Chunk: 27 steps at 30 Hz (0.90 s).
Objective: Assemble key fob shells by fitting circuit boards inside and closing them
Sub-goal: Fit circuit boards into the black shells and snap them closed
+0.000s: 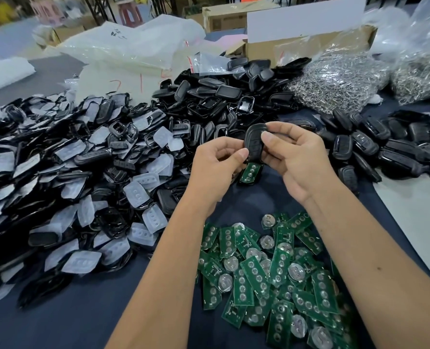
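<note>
A black key fob shell (pixel 254 142) is held upright above the table between both hands. My left hand (pixel 216 170) pinches its lower left edge with thumb and curled fingers. My right hand (pixel 294 157) grips its upper right side, thumb on the face. Just below the shell, a shell half with a green circuit board (pixel 250 173) in it lies on the dark cloth. A heap of loose green circuit boards (pixel 271 273), some with round coin cells, lies in front of me under my forearms.
To the left spreads a big pile of black shell parts and translucent button pads (pixel 83 187). More black shells (pixel 219 96) are heaped behind, and closed fobs (pixel 385 147) lie at right. Bags of metal rings (pixel 339 81), plastic bags and cardboard boxes (pixel 309 44) stand at the back.
</note>
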Motion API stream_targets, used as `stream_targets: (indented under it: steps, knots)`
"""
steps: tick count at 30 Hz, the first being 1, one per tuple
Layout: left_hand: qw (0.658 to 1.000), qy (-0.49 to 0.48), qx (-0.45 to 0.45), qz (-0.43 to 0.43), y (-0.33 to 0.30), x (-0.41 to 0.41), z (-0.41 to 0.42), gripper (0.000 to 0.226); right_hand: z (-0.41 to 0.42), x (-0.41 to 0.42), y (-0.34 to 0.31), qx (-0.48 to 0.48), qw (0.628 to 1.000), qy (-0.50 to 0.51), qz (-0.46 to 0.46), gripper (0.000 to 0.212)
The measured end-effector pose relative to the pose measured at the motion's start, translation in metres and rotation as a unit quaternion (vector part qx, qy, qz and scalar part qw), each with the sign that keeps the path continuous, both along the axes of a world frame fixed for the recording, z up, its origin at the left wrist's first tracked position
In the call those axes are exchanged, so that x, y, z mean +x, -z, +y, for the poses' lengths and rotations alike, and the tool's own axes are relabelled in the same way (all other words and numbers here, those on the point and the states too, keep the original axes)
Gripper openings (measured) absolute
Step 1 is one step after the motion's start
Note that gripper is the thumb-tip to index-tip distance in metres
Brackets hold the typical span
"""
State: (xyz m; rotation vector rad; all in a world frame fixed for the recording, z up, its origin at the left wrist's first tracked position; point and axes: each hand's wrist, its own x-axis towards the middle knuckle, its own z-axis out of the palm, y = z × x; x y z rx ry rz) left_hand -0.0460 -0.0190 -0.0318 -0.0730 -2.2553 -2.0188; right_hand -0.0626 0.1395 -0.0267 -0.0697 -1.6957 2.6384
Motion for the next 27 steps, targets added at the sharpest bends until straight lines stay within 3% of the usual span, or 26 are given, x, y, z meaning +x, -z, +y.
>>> stream_targets:
  steps: [7, 14, 20, 27]
  knots:
    - [1.000, -0.017, 0.016, 0.000, 0.002, 0.000, 0.003, 0.018, -0.005, 0.002, 0.000, -0.011, 1.000, 0.012, 0.009, 0.017]
    - [0.997, 0.043, 0.047, -0.043, -0.001, 0.001, 0.001, 0.014, -0.007, 0.003, 0.000, -0.057, 0.998, -0.002, -0.013, 0.017]
    - [0.998, 0.012, 0.017, -0.054, -0.002, 0.001, -0.001, 0.020, -0.014, 0.006, 0.001, -0.015, 0.999, 0.004, -0.029, 0.012]
    - [0.995, 0.040, 0.067, -0.061, -0.004, 0.001, -0.003, 0.017, -0.006, 0.003, -0.001, -0.024, 0.999, -0.026, -0.016, 0.019]
